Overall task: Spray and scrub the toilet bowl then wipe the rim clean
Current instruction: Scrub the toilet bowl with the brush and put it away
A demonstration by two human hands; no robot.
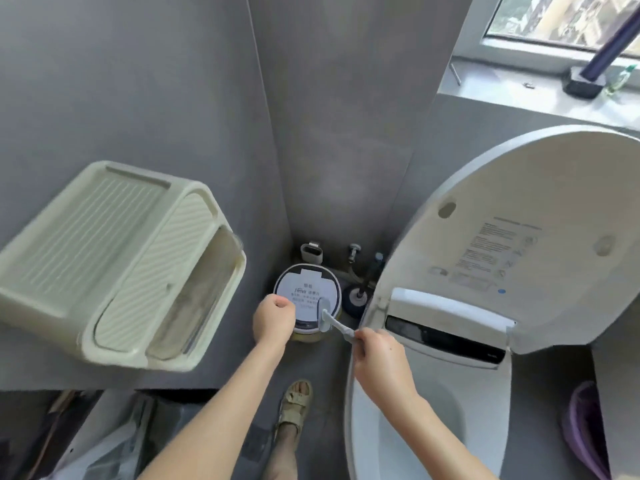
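The white toilet [429, 403] stands at the right with its lid [540, 216] raised and its rim and bowl exposed. My right hand [377, 355] grips the white handle of a brush [337, 325], whose head points left over a round lidded bin [308, 292] on the floor in the corner. My left hand [273, 320] is curled at the front edge of that bin's lid; what it holds is hidden.
A cream wall-mounted tissue holder [117, 265] juts out at the left. A dark plunger [360, 296], a pipe valve [354, 252] and a small grey holder [311, 252] sit behind the bin. My sandalled foot [294, 403] is on the grey floor. A bottle [621, 79] stands on the window ledge.
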